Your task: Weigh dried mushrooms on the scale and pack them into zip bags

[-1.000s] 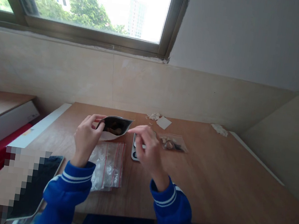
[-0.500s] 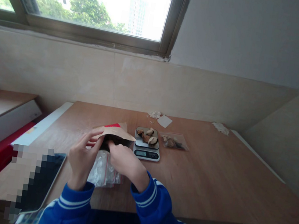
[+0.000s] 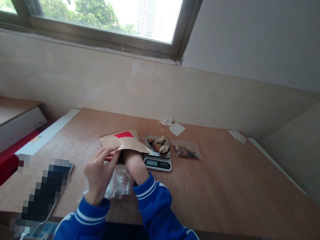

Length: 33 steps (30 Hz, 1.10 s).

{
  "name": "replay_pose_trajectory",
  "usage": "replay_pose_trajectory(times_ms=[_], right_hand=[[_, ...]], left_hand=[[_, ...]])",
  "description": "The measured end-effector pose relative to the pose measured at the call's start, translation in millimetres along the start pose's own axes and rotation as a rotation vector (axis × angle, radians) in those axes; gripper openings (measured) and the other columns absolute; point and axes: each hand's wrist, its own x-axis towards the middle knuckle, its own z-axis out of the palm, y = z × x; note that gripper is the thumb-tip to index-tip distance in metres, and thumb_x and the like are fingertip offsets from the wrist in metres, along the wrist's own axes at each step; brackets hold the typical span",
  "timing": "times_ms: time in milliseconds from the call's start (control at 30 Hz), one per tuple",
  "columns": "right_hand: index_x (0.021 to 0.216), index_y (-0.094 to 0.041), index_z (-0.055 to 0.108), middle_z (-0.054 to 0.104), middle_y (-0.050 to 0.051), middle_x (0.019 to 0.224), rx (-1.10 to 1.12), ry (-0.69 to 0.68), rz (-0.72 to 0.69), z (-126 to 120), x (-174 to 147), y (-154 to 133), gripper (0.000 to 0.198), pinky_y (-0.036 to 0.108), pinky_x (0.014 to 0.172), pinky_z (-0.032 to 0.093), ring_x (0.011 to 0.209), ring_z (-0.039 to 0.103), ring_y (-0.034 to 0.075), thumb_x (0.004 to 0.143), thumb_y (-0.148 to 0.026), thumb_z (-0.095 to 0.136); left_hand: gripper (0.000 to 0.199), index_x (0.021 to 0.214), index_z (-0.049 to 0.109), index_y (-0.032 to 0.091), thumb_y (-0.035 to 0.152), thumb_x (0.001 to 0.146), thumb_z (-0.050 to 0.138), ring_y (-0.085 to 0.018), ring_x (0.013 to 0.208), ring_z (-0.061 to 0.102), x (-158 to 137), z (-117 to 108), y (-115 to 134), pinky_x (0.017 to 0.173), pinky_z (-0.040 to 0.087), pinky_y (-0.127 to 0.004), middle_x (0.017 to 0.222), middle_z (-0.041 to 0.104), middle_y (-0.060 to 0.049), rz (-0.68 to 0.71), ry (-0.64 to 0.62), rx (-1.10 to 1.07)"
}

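A brown paper bag [image 3: 134,143] with a red label lies tilted on the table, its mouth toward me. My left hand [image 3: 100,171] pinches the rim of the bag's opening. Inside the bag is my right hand [image 3: 134,163], sunk to about the wrist, so its fingers are hidden. Just right of the bag stands a digital kitchen scale [image 3: 158,163] with several dried brown and pale pieces [image 3: 158,144], like dried mushrooms, on its plate. Under my wrists lies a stack of clear zip bags [image 3: 121,184].
Right of the scale lies a filled clear zip bag [image 3: 185,150]. Crumpled tissue [image 3: 165,122] and a white paper square [image 3: 176,128] are at the back, with more tissue [image 3: 236,136] farther right. A partly blurred dark flat object [image 3: 46,187] lies at the left edge.
My right hand has gone deeper into the paper bag. The bag's upper side has come down over it, and my left hand has shifted slightly right.
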Motion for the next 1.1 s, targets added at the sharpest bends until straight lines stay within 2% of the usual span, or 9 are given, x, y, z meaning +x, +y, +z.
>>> replay_pose_trajectory(times_ms=[133, 267, 500, 767, 1100], right_hand=[[0.124, -0.013, 0.057, 0.068, 0.01, 0.119, -0.025, -0.037, 0.137, -9, -4, -2, 0.039, 0.037, 0.111, 0.038, 0.117, 0.059, 0.025, 0.09, -0.004, 0.042], [0.131, -0.007, 0.053, 0.062, 0.017, 0.128, -0.043, -0.016, 0.229, -22, -15, -9, 0.039, 0.041, 0.114, 0.032, 0.126, 0.052, 0.03, 0.094, -0.01, 0.042], [0.131, -0.009, 0.055, 0.06, 0.016, 0.132, 0.026, 0.114, 0.171, -28, -34, -16, 0.04, 0.041, 0.108, 0.042, 0.122, 0.056, 0.029, 0.094, -0.012, 0.041], [0.121, -0.009, 0.062, 0.067, 0.017, 0.119, 0.134, 0.194, 0.159, -31, -45, -16, 0.036, 0.037, 0.1, 0.049, 0.109, 0.064, 0.027, 0.089, -0.007, 0.048], [0.115, -0.02, 0.065, 0.071, 0.006, 0.111, 0.206, 0.224, 0.063, -7, -40, 10, 0.034, 0.033, 0.1, 0.048, 0.105, 0.063, 0.022, 0.087, -0.009, 0.049]], left_hand=[[0.017, 0.092, 0.074, 0.026, 0.037, 0.087, 0.061, -0.012, 0.061, 0.064, 0, 2, 3, 0.058, 0.042, -0.022, 0.076, 0.07, 0.001, 0.001, 0.012, 0.011], [0.018, 0.091, 0.074, 0.026, 0.037, 0.087, 0.062, -0.012, 0.061, 0.064, 2, 1, 6, 0.059, 0.043, -0.022, 0.075, 0.07, 0.001, 0.003, 0.012, 0.013], [0.015, 0.091, 0.075, 0.026, 0.036, 0.085, 0.066, -0.01, 0.059, 0.064, 4, 1, 0, 0.057, 0.042, -0.02, 0.074, 0.069, 0.003, 0.043, 0.052, -0.005], [0.015, 0.091, 0.075, 0.026, 0.037, 0.083, 0.068, -0.009, 0.058, 0.063, 6, 0, -5, 0.055, 0.042, -0.018, 0.073, 0.069, 0.004, 0.071, 0.049, -0.018], [0.016, 0.094, 0.075, 0.025, 0.034, 0.086, 0.065, -0.008, 0.055, 0.063, -1, 3, -5, 0.054, 0.042, -0.017, 0.073, 0.07, 0.004, 0.121, 0.008, -0.036]])
